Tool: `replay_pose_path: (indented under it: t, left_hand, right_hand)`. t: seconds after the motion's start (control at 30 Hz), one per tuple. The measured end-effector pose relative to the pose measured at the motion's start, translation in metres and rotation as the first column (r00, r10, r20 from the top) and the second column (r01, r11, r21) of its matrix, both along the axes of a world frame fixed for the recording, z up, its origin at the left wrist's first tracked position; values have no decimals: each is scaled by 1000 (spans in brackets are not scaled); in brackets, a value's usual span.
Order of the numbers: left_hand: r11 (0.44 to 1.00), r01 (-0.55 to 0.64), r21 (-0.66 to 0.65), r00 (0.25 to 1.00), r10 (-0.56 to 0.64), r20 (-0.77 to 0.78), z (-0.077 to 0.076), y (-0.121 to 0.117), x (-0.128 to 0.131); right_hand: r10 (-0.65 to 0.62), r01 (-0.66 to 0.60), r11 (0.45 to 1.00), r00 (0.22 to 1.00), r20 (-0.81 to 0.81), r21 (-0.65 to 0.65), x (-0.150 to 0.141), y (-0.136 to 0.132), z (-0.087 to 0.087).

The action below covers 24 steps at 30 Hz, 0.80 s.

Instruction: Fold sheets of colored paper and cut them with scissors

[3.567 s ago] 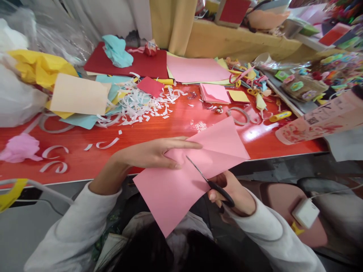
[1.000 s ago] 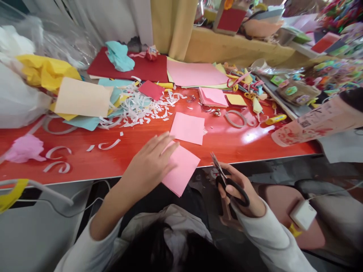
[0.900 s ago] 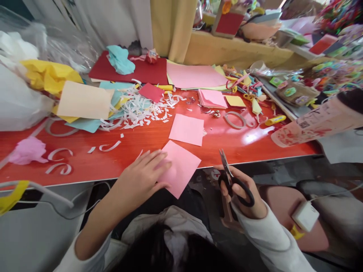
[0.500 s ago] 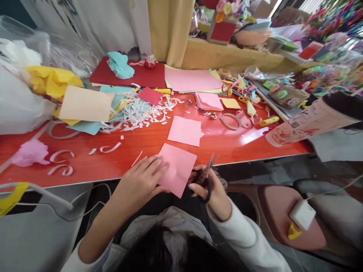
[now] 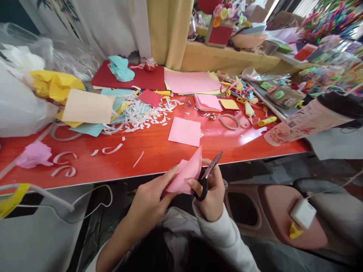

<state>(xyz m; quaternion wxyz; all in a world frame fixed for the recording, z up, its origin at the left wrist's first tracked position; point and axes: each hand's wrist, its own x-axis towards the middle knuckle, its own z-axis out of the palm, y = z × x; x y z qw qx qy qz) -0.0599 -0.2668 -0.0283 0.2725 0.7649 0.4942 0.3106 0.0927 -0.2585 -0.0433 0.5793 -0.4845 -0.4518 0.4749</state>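
A pink sheet of paper (image 5: 190, 168) is bent over between my two hands, just off the front edge of the table. My left hand (image 5: 154, 196) grips its left side, the fingers partly hidden behind the paper. With my right hand (image 5: 211, 192) I hold a pair of scissors (image 5: 211, 165), black handles in the palm and blades pointing up and right. The right thumb also presses on the paper's right side. Another pink square of paper (image 5: 185, 131) lies flat on the red table (image 5: 153, 151) beyond my hands.
White paper scraps (image 5: 144, 113) heap at the back left. A pink pile of square paper (image 5: 208, 102) and a yellow pile (image 5: 229, 104) sit at the back, near a clear tape ring (image 5: 230, 121). A tall cup (image 5: 309, 119) leans at the right.
The pink sheet, flat under my left hand before, is lifted off the table edge and bent over. My right hand has come in to grip it too, still holding the scissors.
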Motion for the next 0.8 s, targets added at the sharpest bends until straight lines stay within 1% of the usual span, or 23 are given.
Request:
replay_pose_path:
  t: [0.03, 0.07, 0.1, 0.13, 0.17, 0.2, 0.23, 0.27, 0.3, 0.33, 0.37, 0.4, 0.47, 0.53, 0.63, 0.67, 0.73, 0.8]
  left_hand:
    - [995, -33, -97, 996, 41, 79, 1, 0, -1]
    - [980, -90, -177, 981, 117, 153, 2, 0, -2]
    - [956, -170, -238, 949, 224, 221, 2, 1, -4]
    - [922, -276, -273, 890, 352, 289, 1, 2, -6]
    - [873, -395, -286, 797, 481, 366, 0, 3, -7]
    - [814, -498, -299, 675, 580, 455, -2, 5, -7]
    - [762, -558, -329, 547, 636, 544, -3, 7, -8]
    - [734, -565, -376, 436, 653, 619, -5, 9, -8]
    - [731, -525, -436, 353, 653, 670, -6, 10, -7]
    - [739, -456, -495, 297, 651, 698, -7, 11, -7]
    - [747, -382, -544, 266, 653, 709, -8, 12, -7]
    - [749, -327, -577, 252, 657, 710, -8, 12, -7]
    - [748, -280, -601, 255, 662, 705, -6, 12, -10]
    - [756, -233, -612, 314, 654, 688, -3, 12, -14]
    - [753, -122, -647, 448, 623, 641, 1, 14, -21]
    - [750, -112, -652, 482, 615, 624, 2, 16, -22]
    - [751, -143, -644, 521, 610, 596, 1, 20, -22]
    - [757, -198, -623, 514, 621, 591, -1, 25, -20]
  right_hand:
    - [6, -7, 1000, 1000, 25, 24, 2, 1, 2]
    - [11, -14, 999, 998, 59, 47, 5, 2, 4]
    - [6, -13, 997, 995, 98, 70, 8, 3, 5]
    - [-17, 5, 996, 991, 135, 92, 12, 5, 6]
    - [-57, 40, 993, 985, 161, 111, 16, 7, 8]
    - [-114, 92, 988, 979, 171, 127, 21, 10, 9]
    - [-171, 148, 979, 971, 166, 141, 25, 14, 10]
    - [-222, 199, 968, 963, 153, 153, 30, 18, 11]
    - [-263, 240, 957, 955, 137, 161, 34, 23, 11]
    - [-286, 264, 950, 950, 127, 165, 39, 27, 11]
    - [-297, 274, 946, 947, 124, 171, 43, 32, 10]
    - [-307, 283, 941, 944, 121, 184, 46, 35, 8]
    - [-333, 304, 926, 937, 102, 224, 52, 41, 5]
    - [-353, 322, 910, 932, 81, 263, 56, 44, 2]
    - [-335, 300, 908, 939, 76, 291, 59, 47, 1]
    - [-319, 284, 913, 944, 79, 294, 59, 49, 2]
    - [-265, 231, 936, 959, 100, 265, 62, 54, 3]
    - [-200, 174, 966, 971, 132, 191, 70, 59, 2]
